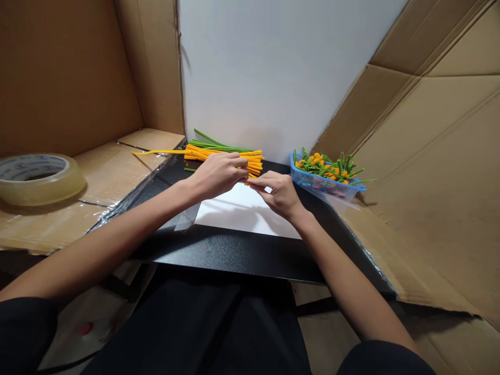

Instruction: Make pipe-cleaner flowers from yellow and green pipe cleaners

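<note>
My left hand (222, 171) and my right hand (280, 191) meet above a white sheet of paper (234, 214), fingertips nearly touching. Both are closed in a pinch on an orange pipe cleaner (247, 182), of which only a small bit shows between the fingers. Just behind my left hand lies a bundle of orange pipe cleaners (255, 156), one long stem sticking out to the left. Green pipe cleaners (213, 143) lie behind that bundle. My left hand covers part of the orange bundle.
A blue basket (318, 183) at the right holds green and orange pipe-cleaner pieces (326, 166). A roll of clear tape (41, 179) sits on cardboard at the left. Cardboard walls (437, 140) flank the black tabletop (230, 252), and a white panel (281, 73) stands behind.
</note>
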`<state>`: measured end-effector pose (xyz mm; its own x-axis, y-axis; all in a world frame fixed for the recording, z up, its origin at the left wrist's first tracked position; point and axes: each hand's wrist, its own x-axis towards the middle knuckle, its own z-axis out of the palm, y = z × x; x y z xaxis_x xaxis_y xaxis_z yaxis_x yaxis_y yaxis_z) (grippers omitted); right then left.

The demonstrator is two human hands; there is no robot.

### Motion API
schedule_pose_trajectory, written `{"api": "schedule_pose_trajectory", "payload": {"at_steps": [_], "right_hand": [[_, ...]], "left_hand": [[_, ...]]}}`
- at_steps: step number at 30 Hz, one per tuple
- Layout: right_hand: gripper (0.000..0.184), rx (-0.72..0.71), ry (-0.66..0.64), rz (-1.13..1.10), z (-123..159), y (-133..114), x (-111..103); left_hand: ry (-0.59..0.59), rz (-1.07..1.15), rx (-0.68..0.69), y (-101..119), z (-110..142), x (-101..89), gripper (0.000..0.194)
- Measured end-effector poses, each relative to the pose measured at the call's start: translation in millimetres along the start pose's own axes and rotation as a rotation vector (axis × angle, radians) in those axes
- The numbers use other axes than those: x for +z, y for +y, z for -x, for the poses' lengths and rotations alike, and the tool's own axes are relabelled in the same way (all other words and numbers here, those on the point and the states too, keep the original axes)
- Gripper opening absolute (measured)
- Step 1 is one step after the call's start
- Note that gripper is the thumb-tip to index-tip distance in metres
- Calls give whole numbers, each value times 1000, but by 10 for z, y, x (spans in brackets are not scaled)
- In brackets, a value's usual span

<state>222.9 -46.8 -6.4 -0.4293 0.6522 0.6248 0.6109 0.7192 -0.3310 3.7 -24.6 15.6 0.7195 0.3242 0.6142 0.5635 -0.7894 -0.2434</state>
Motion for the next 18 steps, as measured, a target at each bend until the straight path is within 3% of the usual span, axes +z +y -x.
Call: {"api": "schedule_pose_trajectory", "payload": {"at_steps": [4, 7, 10, 13, 15, 18], "right_hand": [[18, -43, -79, -46, 5, 21, -8], [14, -6, -59, -188, 7, -6, -37], [14, 61, -62, -338, 6, -73, -53], [24, 148, -84, -502, 5, -131, -25], [31, 213, -20, -592, 2, -134, 12], [35, 301, 157, -650, -7, -79, 72]], "left_hand": [[-49, 214, -9, -41, -11, 6, 23], [-82, 410, -116, -125, -19, 0, 20], [-247, 640, -182, -259, -17, -34, 23], [-404, 767, -146, -362, -9, -63, 28], [-354, 795, -171, -354, -8, -46, 30], [-136, 850, -278, -197, -19, 45, 34]]}}
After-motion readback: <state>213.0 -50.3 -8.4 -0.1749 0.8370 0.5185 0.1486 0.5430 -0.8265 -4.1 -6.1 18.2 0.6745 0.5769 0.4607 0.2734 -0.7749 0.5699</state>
